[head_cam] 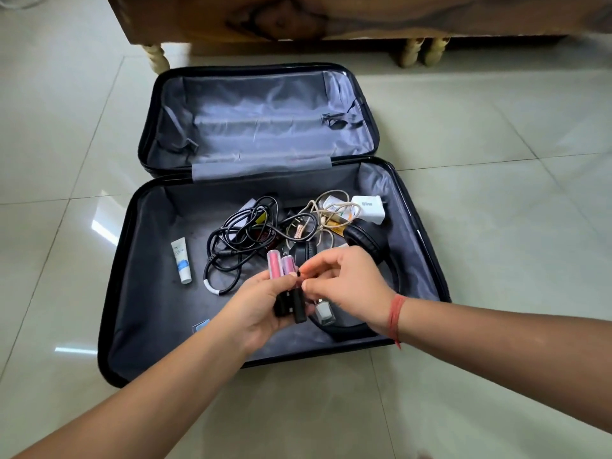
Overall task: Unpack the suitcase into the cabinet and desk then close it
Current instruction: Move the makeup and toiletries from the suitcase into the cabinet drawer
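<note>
The suitcase (132,293) lies open flat on the floor, grey inside. Its near half holds black cords (238,233), a white charger (369,208), black headphones (366,241) and a white tube (182,265). Pink glosses (280,265) stand in the left hand (261,303); the right hand (347,283) pinches one.

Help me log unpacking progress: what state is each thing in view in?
suitcase, open, both halves lying flat
lip gloss tubes, capped, bunched together
left hand, grips the lip gloss tubes
right hand, pinches one of them
black cable, tangled, in the suitcase
white tube, capped, lying flat
white charger, unplugged
</note>
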